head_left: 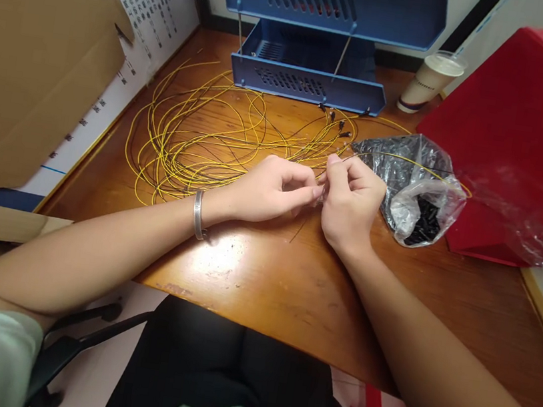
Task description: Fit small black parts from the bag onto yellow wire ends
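Above the wooden table (238, 259), my left hand (273, 189) and my right hand (349, 204) meet, thumbs and fingertips pinched close together. Between them runs a thin wire, whose dark end sticks out below the fingers. A yellow and black wire (409, 160) arcs off to the right from my right hand. The spot where the fingertips meet is mostly covered, so any small part there is hidden. Behind my left hand lies a loose tangle of yellow and black wires (162, 154), several with small black connectors (341, 127) at their ends.
A clear plastic bag (409, 176) of small black pieces lies right of my right hand, beside a red box (507, 142). Blue tiered trays (308, 87) and a paper cup (430, 81) stand at the back. Cardboard (33, 62) rises on the left.
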Motion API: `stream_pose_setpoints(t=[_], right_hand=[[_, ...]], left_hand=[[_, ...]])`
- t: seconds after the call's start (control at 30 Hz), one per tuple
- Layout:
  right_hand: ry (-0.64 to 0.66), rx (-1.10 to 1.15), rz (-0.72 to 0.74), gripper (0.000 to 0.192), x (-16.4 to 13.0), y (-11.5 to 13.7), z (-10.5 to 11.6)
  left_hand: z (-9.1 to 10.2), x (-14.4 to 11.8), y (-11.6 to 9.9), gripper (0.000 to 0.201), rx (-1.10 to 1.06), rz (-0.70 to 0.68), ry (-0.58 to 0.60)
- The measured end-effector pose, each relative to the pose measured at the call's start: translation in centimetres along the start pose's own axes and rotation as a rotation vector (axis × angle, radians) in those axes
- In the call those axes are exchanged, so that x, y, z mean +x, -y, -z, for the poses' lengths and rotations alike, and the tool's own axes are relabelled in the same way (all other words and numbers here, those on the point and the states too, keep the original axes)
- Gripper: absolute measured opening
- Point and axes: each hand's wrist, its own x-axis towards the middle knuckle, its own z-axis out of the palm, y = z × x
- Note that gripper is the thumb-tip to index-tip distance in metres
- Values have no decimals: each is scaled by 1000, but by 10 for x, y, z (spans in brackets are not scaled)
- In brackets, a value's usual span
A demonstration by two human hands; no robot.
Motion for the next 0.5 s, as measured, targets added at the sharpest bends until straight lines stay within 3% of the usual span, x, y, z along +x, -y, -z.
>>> stream_pose_setpoints(t=[0.1, 0.17, 0.3, 0.37, 0.5], right_hand=[[20, -4, -1, 43, 1, -1, 1], [53, -55, -9, 42, 1, -1, 3], [150, -305, 101, 41, -2, -1, 6], [183, -385, 173, 40, -3, -1, 7], [295, -481, 176, 39, -3, 0, 8]], left_hand=[[11, 1, -2, 49, 145, 12, -18], [23, 2, -3, 54, 301, 20, -90], [48, 3, -1, 45, 699, 102, -273], [55, 4, 3, 41, 871, 178, -254], [58, 3, 12, 51, 1068, 321, -88]])
